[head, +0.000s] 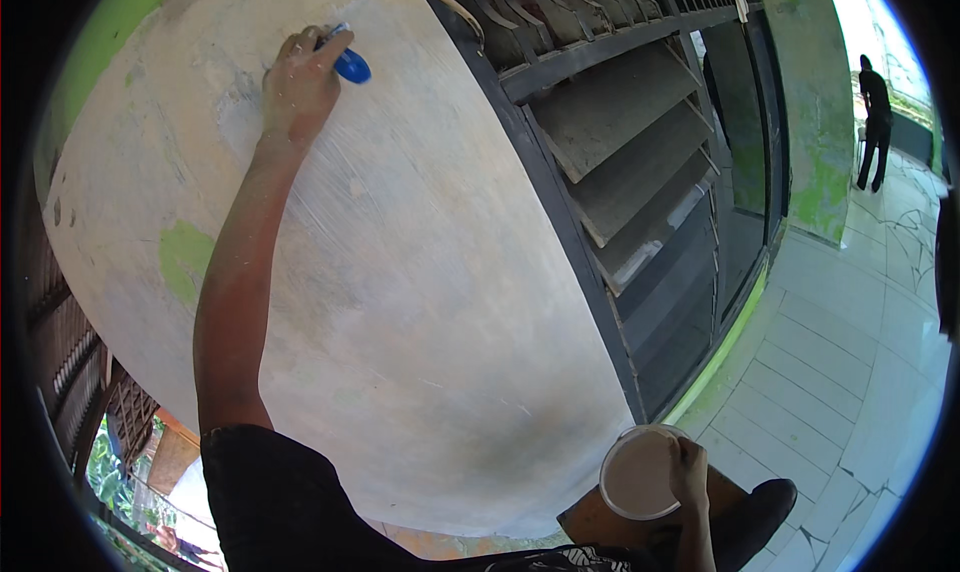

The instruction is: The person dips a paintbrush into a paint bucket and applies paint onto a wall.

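My left hand [304, 84] is raised against the upper part of a pale, patchy wall [450, 272], its fingers closed on a small blue hand tool [352, 64]. The tool's exact kind cannot be told; a whitish part shows by the fingertips. White smears and streaks cover the wall around it. Low on the right, my right hand [688, 471] grips the rim of a round white tub [641, 473] with pale contents. The tub is beside the wall's lower right corner, above a brown surface.
A dark metal frame with tilted louvre slats [622, 114] borders the wall on the right. Beyond are pale floor tiles [802, 377] and a green, worn wall [810, 121]. A person in dark clothes [875, 121] stands in the distance. Green paint [184, 260] shows on the wall.
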`<state>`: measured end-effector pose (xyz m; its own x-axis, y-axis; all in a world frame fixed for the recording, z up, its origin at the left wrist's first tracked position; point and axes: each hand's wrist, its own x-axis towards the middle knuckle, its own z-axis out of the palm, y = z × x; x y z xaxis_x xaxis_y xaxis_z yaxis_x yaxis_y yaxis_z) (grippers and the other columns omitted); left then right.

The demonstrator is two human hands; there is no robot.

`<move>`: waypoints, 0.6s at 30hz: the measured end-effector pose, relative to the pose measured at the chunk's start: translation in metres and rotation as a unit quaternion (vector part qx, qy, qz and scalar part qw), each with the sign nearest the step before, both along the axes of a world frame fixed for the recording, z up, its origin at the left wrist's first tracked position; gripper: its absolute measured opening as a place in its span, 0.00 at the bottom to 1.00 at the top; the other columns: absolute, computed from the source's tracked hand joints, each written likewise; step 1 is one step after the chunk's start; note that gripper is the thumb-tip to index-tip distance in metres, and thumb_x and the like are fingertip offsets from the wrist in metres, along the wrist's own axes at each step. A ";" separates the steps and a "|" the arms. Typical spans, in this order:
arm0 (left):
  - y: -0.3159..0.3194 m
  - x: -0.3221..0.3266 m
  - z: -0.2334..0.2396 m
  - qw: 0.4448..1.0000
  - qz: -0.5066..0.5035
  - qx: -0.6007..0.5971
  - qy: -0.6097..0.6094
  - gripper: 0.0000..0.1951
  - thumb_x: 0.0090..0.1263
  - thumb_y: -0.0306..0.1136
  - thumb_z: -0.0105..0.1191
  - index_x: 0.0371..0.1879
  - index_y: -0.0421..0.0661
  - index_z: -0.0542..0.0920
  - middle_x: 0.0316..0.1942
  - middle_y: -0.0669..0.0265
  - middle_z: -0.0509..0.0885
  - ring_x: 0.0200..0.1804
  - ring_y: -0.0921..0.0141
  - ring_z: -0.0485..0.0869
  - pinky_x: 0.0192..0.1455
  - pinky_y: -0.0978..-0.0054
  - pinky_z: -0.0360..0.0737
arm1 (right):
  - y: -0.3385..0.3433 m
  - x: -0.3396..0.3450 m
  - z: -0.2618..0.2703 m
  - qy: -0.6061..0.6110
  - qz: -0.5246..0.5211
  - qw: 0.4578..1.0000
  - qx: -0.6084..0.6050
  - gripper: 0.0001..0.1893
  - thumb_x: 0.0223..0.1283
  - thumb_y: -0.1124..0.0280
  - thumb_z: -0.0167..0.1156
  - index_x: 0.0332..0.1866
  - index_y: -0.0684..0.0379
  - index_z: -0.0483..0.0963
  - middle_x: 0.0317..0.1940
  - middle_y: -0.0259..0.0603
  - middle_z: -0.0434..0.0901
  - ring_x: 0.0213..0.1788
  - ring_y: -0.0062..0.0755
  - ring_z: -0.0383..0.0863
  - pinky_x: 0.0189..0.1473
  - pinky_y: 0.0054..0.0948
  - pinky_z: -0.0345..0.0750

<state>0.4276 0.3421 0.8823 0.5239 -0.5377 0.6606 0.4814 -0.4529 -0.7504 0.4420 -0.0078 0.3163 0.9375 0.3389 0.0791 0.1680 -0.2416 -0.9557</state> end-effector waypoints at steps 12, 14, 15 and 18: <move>-0.055 0.023 -0.154 0.879 -0.095 -0.363 0.293 0.04 0.65 0.28 0.54 0.36 0.45 0.78 0.35 0.56 0.82 0.39 0.55 0.82 0.42 0.59 0.77 | 0.000 -0.005 -0.002 -0.029 -0.016 0.999 0.039 0.17 0.65 0.67 0.52 0.26 0.72 0.71 0.16 0.55 0.66 0.18 0.35 0.61 0.24 0.40 0.62; -0.042 0.022 -0.113 0.931 -0.123 -0.292 0.178 0.09 0.66 0.32 0.54 0.37 0.39 0.80 0.31 0.50 0.81 0.37 0.52 0.82 0.41 0.60 0.77 | -0.002 -0.005 -0.004 -0.030 -0.010 0.999 0.029 0.17 0.64 0.67 0.52 0.26 0.72 0.71 0.16 0.55 0.66 0.17 0.35 0.62 0.24 0.40 0.62; -0.033 0.020 -0.083 0.917 -0.092 -0.369 0.121 0.10 0.66 0.33 0.55 0.35 0.38 0.81 0.30 0.49 0.82 0.37 0.51 0.82 0.41 0.61 0.77 | -0.001 -0.005 -0.005 -0.033 -0.011 0.999 0.026 0.16 0.64 0.67 0.52 0.26 0.72 0.72 0.16 0.55 0.67 0.17 0.36 0.62 0.24 0.39 0.62; -0.019 0.007 -0.015 0.966 -0.136 -0.217 0.020 0.11 0.66 0.35 0.55 0.39 0.41 0.81 0.37 0.51 0.84 0.41 0.52 0.83 0.44 0.59 0.78 | -0.001 -0.006 -0.006 -0.037 -0.017 0.999 0.015 0.16 0.64 0.67 0.52 0.27 0.72 0.72 0.16 0.55 0.67 0.17 0.35 0.63 0.24 0.39 0.63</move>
